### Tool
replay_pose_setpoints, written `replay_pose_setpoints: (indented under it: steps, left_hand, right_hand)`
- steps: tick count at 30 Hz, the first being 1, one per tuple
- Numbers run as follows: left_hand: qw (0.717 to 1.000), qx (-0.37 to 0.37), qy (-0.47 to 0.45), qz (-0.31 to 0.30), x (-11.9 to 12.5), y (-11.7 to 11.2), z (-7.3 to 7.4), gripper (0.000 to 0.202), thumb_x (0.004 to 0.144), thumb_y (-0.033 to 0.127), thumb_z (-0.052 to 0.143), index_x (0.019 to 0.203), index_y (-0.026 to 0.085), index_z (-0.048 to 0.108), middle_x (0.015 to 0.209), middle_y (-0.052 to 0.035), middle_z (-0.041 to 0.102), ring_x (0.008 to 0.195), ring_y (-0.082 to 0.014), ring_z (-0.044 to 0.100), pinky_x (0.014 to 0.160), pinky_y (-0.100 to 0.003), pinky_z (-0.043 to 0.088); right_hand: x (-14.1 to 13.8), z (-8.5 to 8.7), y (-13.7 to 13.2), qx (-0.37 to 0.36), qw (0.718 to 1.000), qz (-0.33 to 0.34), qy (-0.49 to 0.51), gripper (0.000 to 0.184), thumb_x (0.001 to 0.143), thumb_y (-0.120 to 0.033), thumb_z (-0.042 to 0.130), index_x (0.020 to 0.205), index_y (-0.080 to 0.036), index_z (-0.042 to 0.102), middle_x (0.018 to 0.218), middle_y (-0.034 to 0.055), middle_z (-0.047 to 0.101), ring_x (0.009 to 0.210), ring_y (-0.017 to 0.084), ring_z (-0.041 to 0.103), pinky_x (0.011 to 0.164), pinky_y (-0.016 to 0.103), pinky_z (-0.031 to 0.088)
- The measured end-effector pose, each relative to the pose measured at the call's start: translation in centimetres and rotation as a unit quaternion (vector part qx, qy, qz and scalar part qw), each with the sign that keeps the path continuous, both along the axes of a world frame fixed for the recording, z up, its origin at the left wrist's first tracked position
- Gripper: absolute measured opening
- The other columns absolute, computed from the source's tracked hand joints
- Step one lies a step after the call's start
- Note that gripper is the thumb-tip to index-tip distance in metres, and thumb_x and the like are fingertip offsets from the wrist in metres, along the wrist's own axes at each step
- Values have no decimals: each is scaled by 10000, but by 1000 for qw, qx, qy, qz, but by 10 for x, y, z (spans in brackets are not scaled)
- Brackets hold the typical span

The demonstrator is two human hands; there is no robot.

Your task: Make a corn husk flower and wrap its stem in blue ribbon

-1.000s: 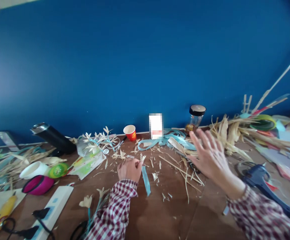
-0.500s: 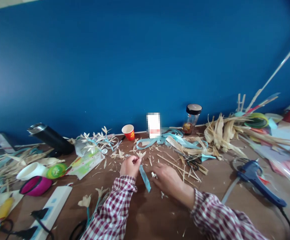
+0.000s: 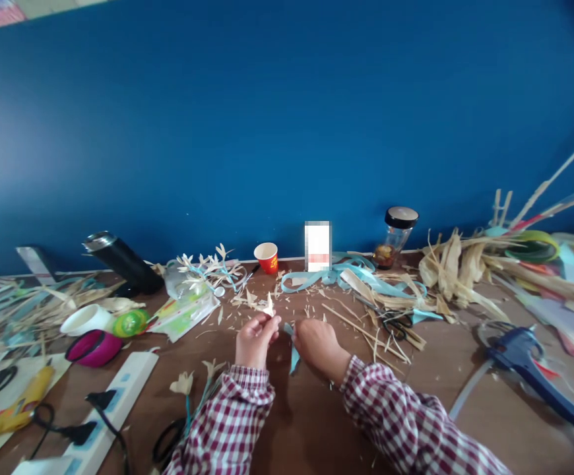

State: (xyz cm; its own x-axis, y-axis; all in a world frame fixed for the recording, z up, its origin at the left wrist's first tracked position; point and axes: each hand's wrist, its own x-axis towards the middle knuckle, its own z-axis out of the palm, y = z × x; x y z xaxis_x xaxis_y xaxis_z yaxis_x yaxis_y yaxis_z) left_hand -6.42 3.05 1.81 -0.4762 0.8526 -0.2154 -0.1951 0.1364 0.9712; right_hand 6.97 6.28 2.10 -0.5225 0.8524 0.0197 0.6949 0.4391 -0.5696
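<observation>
My left hand (image 3: 253, 338) is closed in a pinch on a small pale husk flower (image 3: 268, 307), held just above the brown table (image 3: 317, 422). My right hand (image 3: 318, 346) is closed beside it, fingers on a light blue ribbon strip (image 3: 294, 357) that hangs down between the two hands. Husk scraps (image 3: 346, 316) lie scattered just beyond both hands. Black-handled scissors (image 3: 390, 323) rest to the right of my right hand.
A red paper cup (image 3: 268, 256), a jar with a black lid (image 3: 396, 231) and blue ribbon loops (image 3: 336, 276) stand by the blue wall. A blue glue gun (image 3: 529, 359) lies right. A black flask (image 3: 121, 262), pink bowl (image 3: 93, 348), power strip (image 3: 113, 402) and yellow glue gun (image 3: 14, 409) lie left.
My right hand came back from over the husks at the right and closed on the blue ribbon beside my left hand. The left hand rose slightly with the flower.
</observation>
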Motion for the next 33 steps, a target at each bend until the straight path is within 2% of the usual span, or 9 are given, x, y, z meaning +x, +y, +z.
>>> replay_pose_setpoints:
  steps: [5, 7, 11, 14, 18, 21, 26, 29, 33]
  left_hand:
    - [998, -20, -55, 19, -1, -3, 0, 261, 613, 287, 755, 844, 176, 707, 739, -22, 698, 578, -83, 578, 485, -173, 427]
    - [996, -23, -79, 17, 0, -2, 3, 226, 619, 258, 754, 826, 181, 709, 830, -34, 711, 618, -81, 592, 503, -168, 432]
    - [991, 3, -134, -13, 12, 0, 8, 184, 605, 216, 767, 774, 171, 712, 893, -37, 709, 633, -62, 587, 566, -171, 456]
    - [985, 25, -165, -52, 34, 2, 8, 230, 543, 229, 803, 741, 148, 717, 860, -50, 714, 633, -76, 584, 598, -200, 469]
    - [981, 29, -164, -100, 64, 5, 1, 256, 511, 286, 817, 697, 139, 720, 805, -51, 717, 605, -93, 579, 577, -218, 460]
    - [980, 36, -157, -120, 78, 4, -9, 264, 522, 309, 813, 700, 136, 724, 821, -65, 721, 638, -107, 595, 608, -226, 470]
    - [983, 74, -110, -127, 75, -1, -25, 297, 545, 339, 797, 748, 138, 713, 767, -65, 706, 654, -149, 607, 659, -290, 491]
    - [980, 102, -69, -155, 70, -4, -27, 232, 583, 298, 782, 717, 152, 661, 657, -5, 655, 629, -130, 586, 655, -266, 473]
    - [969, 110, -104, -194, 72, -7, -27, 281, 619, 228, 767, 845, 166, 611, 609, 40, 614, 592, -90, 556, 635, -220, 449]
  right_hand:
    - [38, 21, 1, 33, 998, -21, 51, 136, 857, -203, 481, 787, -168, 592, 804, 79, 661, 728, 185, 618, 655, 292, 469]
    - [65, 30, 4, 20, 994, -23, 101, 171, 886, -254, 454, 784, -171, 563, 740, 37, 639, 647, 140, 588, 585, 246, 460]
    - [112, 35, 11, -69, 916, -141, 369, 223, 854, -397, 510, 853, -176, 535, 707, 31, 628, 591, 130, 570, 504, 230, 441]
    - [123, 24, 10, -77, 883, -201, 416, 293, 780, -424, 592, 917, -170, 546, 704, 29, 631, 644, 153, 596, 536, 242, 458]
    - [109, 4, 1, -72, 909, -183, 368, 247, 791, -399, 563, 813, -154, 591, 633, 5, 593, 554, 132, 540, 480, 227, 411]
    - [99, -4, -8, -43, 929, -170, 327, 167, 818, -314, 533, 796, -164, 602, 657, 4, 604, 598, 141, 550, 537, 234, 419]
    - [96, -4, -20, -1, 949, -163, 269, 108, 822, -211, 496, 804, -179, 597, 712, 13, 638, 645, 154, 571, 611, 245, 428]
    - [94, -5, -24, 21, 958, -157, 240, 92, 804, -190, 507, 779, -181, 595, 700, 13, 632, 629, 154, 560, 587, 239, 419]
    - [91, -5, -28, 7, 963, -143, 227, 114, 806, -195, 507, 745, -179, 601, 656, 4, 615, 601, 146, 548, 566, 232, 410]
